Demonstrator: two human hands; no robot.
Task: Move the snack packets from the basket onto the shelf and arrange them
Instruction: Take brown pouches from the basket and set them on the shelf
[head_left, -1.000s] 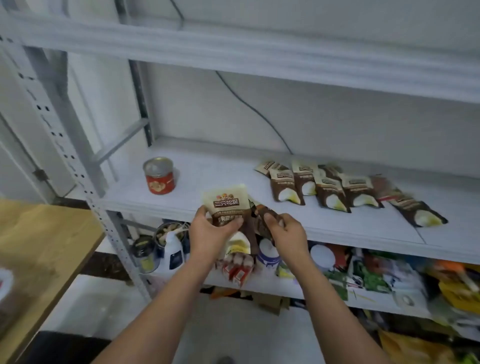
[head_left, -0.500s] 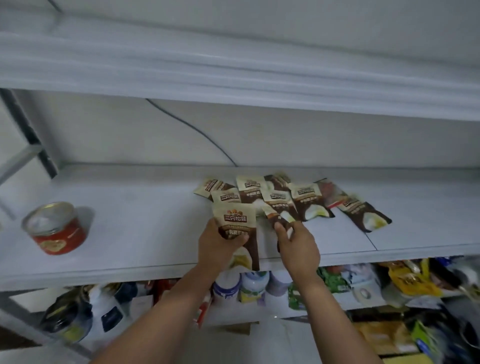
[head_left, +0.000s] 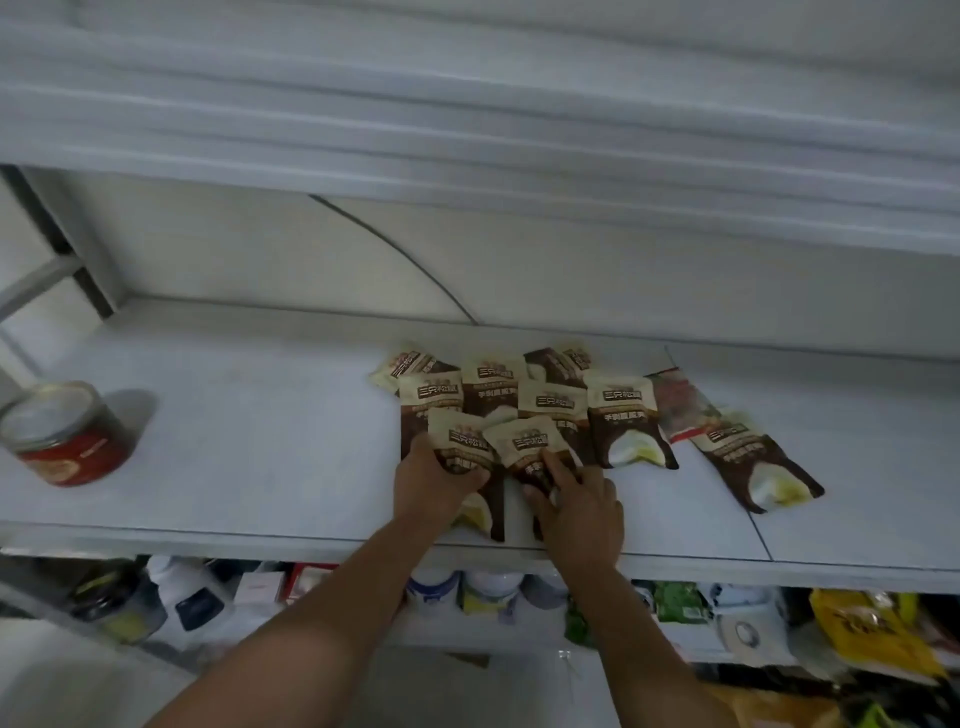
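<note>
Several brown-and-cream snack packets (head_left: 626, 421) lie overlapping on the white shelf (head_left: 249, 467). My left hand (head_left: 434, 483) grips one packet (head_left: 460, 441) at the shelf's front, thumb across its face. My right hand (head_left: 576, 501) holds another packet (head_left: 527, 444) just to the right, fingers on its lower half. Both packets rest on the shelf in front of the cluster. One packet (head_left: 756, 467) lies apart, angled, at the right. No basket is in view.
A red tin can (head_left: 65, 436) stands at the shelf's left. A cable (head_left: 410, 260) runs down the back wall. An upper shelf hangs close overhead. The lower shelf (head_left: 675, 644) holds bottles, jars and coloured packets.
Both hands carried their packets up and forward from below the shelf edge and set them down on the shelf in front of the cluster. The view moved closer and to the right.
</note>
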